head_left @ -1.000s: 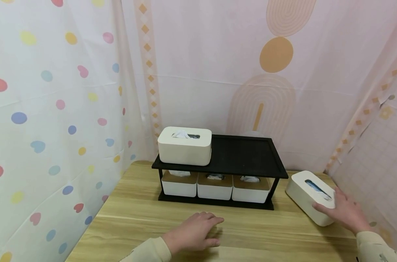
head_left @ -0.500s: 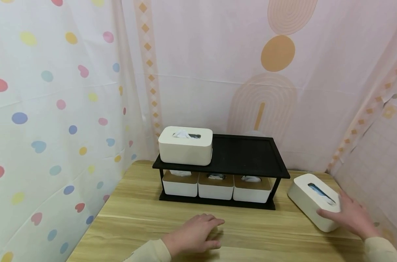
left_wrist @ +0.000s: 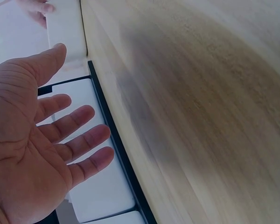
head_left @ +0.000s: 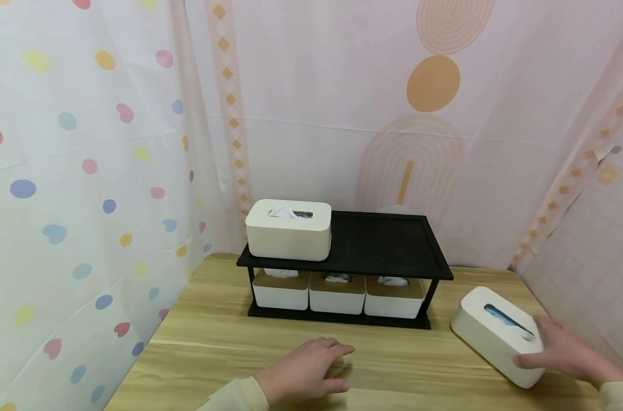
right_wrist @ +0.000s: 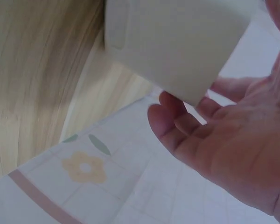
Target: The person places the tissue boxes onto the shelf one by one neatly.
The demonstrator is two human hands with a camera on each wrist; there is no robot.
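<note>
At the right of the table, my right hand (head_left: 563, 351) grips the near end of a white tissue box (head_left: 491, 342), thumb on its left side and fingers on the other. This box lies at an angle, with blue-and-white tissue packing showing in its slot. In the right wrist view the fingertips (right_wrist: 161, 119) rest against the end of the box (right_wrist: 172, 46). My left hand (head_left: 306, 368) hovers over the table in front of a black two-tier rack (head_left: 388, 242), palm bare and fingers relaxed. A second white tissue box (head_left: 290, 240) stands on the left of the rack's top.
Under the rack's top, three white boxes with brown lids (head_left: 337, 294) sit side by side, white tissue at their openings. The wooden table (head_left: 198, 348) ends against a dotted curtain (head_left: 101, 171) on the left and a patterned curtain (head_left: 589, 274) on the right.
My right hand and the tissue box it grips have moved toward me and slightly to the right. The left hand has stayed nearly still.
</note>
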